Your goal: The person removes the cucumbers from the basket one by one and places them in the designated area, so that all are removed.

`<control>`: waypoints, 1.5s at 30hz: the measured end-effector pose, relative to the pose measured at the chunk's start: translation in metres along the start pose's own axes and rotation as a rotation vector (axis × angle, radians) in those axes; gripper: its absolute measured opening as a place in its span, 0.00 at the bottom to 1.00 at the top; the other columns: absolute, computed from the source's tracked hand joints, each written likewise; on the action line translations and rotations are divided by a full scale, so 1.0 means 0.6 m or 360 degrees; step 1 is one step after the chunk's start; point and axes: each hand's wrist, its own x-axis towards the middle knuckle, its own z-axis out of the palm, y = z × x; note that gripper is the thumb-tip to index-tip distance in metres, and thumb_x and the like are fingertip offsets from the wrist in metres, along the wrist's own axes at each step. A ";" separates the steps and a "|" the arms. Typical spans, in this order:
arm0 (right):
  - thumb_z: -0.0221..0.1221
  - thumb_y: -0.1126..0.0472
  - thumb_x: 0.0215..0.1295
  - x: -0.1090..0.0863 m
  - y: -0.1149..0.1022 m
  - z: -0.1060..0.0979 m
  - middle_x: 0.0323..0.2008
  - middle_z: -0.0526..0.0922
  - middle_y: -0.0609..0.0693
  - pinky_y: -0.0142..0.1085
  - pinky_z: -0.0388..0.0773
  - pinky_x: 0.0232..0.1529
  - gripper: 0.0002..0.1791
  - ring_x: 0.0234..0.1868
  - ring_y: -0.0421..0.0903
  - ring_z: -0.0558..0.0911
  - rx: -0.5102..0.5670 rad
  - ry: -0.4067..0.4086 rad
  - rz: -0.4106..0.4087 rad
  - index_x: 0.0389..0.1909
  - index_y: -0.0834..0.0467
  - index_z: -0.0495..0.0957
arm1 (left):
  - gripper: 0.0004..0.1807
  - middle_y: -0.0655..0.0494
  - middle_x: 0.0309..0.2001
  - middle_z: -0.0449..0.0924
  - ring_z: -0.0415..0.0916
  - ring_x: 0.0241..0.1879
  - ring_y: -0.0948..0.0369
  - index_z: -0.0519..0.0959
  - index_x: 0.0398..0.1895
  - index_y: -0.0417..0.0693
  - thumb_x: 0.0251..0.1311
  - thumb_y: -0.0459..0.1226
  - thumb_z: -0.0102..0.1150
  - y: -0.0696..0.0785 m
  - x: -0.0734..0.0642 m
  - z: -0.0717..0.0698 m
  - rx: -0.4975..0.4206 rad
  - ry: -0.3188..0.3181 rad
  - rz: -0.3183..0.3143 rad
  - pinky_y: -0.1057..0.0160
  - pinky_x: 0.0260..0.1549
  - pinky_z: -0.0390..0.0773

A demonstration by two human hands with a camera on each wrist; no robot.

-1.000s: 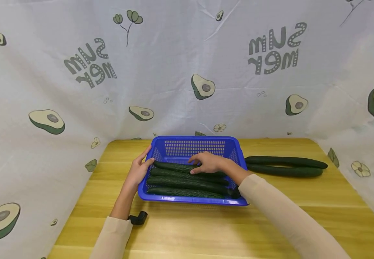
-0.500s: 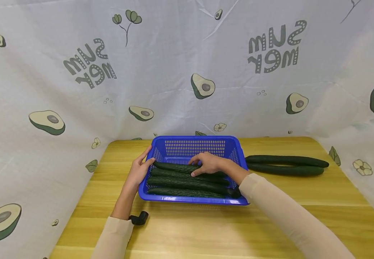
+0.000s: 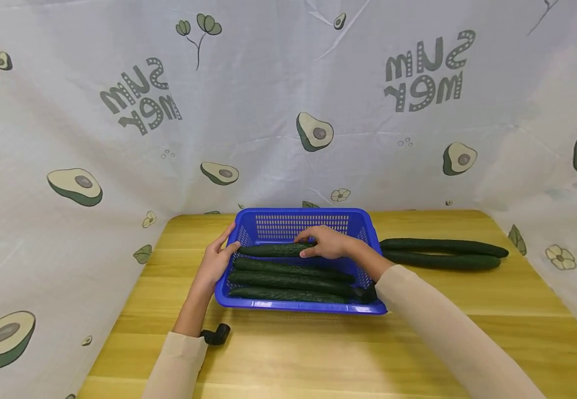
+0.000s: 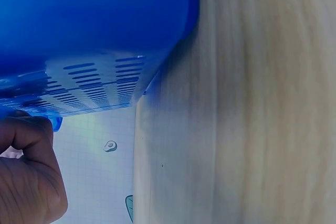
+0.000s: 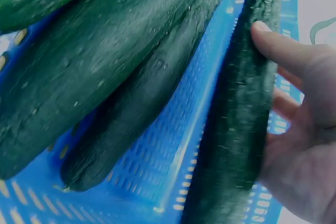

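Observation:
A blue perforated plastic basket [image 3: 304,306] stands on the wooden table. My left hand [image 3: 213,266] grips its left rim, thumb over the edge; in the left wrist view that hand [image 4: 31,166] shows curled fingers at the basket's side. My right hand [image 3: 332,244] reaches inside and grips a dark green cucumber [image 3: 273,250] toward the back, its right part covered by the hand. In the right wrist view, thumb and fingers lie on either side of this cucumber [image 5: 236,114]. Three more cucumbers [image 3: 288,281] lie side by side along the basket's front.
Two cucumbers [image 3: 443,254] lie together on the table [image 3: 288,360] right of the basket. A white curtain [image 3: 258,66] printed with avocados hangs behind and along the sides. A black wrist device [image 3: 216,334] sits at the left wrist.
My right hand has shifted the cucumber toward the basket's back, opening a gap between it and the three front ones. The left hand has stayed at the rim.

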 end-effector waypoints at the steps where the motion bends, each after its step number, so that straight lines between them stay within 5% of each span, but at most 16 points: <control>1: 0.62 0.55 0.74 -0.002 -0.001 -0.003 0.68 0.77 0.57 0.55 0.73 0.67 0.24 0.69 0.58 0.74 -0.0009 0.0012 0.0000 0.68 0.56 0.77 | 0.32 0.41 0.71 0.72 0.87 0.47 0.52 0.58 0.80 0.77 0.78 0.42 0.52 0.000 0.000 0.000 -0.0012 -0.0008 -0.0003 0.57 0.40 0.87; 22: 0.61 0.57 0.75 -0.050 -0.035 -0.067 0.66 0.78 0.57 0.57 0.74 0.65 0.24 0.68 0.59 0.75 -0.0124 0.0247 -0.0100 0.69 0.57 0.76 | 0.32 0.50 0.77 0.65 0.79 0.60 0.39 0.59 0.79 0.78 0.77 0.43 0.53 0.005 -0.003 0.003 0.0013 -0.0009 0.0042 0.58 0.43 0.87; 33: 0.63 0.57 0.73 -0.103 -0.008 -0.090 0.65 0.79 0.59 0.59 0.74 0.63 0.24 0.66 0.61 0.77 -0.0102 0.0395 -0.0093 0.67 0.58 0.78 | 0.32 0.49 0.78 0.63 0.79 0.60 0.38 0.59 0.80 0.76 0.78 0.42 0.51 0.001 -0.005 0.001 0.0025 -0.0004 0.0040 0.58 0.44 0.86; 45: 0.60 0.56 0.76 -0.183 0.027 -0.105 0.70 0.73 0.66 0.69 0.62 0.70 0.25 0.73 0.70 0.65 -0.0149 0.0456 0.0012 0.69 0.61 0.75 | 0.32 0.53 0.80 0.58 0.78 0.62 0.40 0.59 0.79 0.78 0.77 0.43 0.53 0.002 -0.005 0.004 0.0042 -0.0004 0.0041 0.58 0.46 0.86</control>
